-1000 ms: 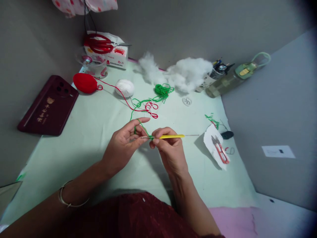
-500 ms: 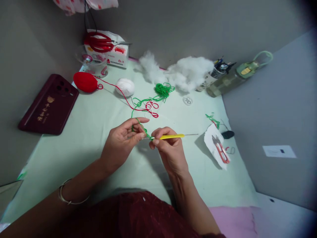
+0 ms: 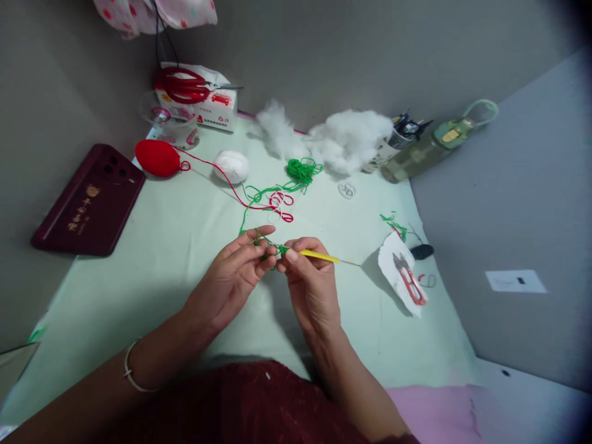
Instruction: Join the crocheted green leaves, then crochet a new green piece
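Between my fingertips is a small piece of green yarn (image 3: 281,249). My right hand (image 3: 312,277) pinches a crochet hook (image 3: 320,254) with a yellow grip; a thin metal end sticks out to the right. The green work sits at the hook's left end, partly hidden by my fingers. My left hand (image 3: 235,271) is closed on the green yarn, with a strand running over its raised index finger. That strand leads back to a loose green yarn bundle (image 3: 301,172). Tangled red and white strands (image 3: 281,206) lie just beyond my hands.
A red yarn ball (image 3: 158,158), white yarn ball (image 3: 231,166) and white stuffing (image 3: 346,139) lie at the back. Thread snips (image 3: 409,279) rest on white paper at right. A maroon phone (image 3: 90,200) leans left; a bottle (image 3: 432,148) stands back right. Red-handled scissors (image 3: 185,85) lie on a box.
My left hand has turned, its thumb and fingers shifting on the yarn. The hook has tilted, its right end now lower. The view has shifted slightly.
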The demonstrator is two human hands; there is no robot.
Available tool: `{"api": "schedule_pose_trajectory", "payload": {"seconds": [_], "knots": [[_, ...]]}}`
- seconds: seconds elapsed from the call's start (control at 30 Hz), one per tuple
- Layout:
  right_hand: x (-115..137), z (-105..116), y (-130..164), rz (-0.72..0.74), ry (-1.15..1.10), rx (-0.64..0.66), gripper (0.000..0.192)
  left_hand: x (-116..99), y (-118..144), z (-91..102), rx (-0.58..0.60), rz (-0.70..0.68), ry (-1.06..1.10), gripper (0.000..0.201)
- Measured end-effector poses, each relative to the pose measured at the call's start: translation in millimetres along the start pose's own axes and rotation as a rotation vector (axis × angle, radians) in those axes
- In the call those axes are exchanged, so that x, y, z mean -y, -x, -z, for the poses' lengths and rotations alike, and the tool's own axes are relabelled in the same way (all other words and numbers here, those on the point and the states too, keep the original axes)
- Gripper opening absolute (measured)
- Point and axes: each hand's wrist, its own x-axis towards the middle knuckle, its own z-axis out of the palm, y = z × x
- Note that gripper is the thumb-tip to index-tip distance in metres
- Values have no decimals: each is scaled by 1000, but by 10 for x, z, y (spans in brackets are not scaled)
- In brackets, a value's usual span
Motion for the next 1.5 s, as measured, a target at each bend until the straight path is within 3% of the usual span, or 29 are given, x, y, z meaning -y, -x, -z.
{"api": "schedule_pose_trajectory", "payload": {"seconds": [0.13,0.37,0.53,0.67,0.9,1.07,1.3,1.5], "knots": [[-12,-19,2,28,-14,-30,19,7,13,8,36,-52,-33,25],[-61,13,50,154,209,-14,14,37,22,68,69,-252,-398,36],[-17,40,92,334,413,33,3,18,12,114,69,-245,-409,40],[25,79,76,516,566,42,14,13,12,122,107,-182,-356,40],[43,129,28,446,494,140,15,0,10,130,125,-148,-306,44],[12,142,12,438,386,130,15,-27,4,136,139,-104,-285,40],[2,147,19,522,442,153,16,-14,0,122,156,-81,-240,41],[-40,125,-1,502,379,96,14,-21,-7,118,154,-62,-257,36]]}}
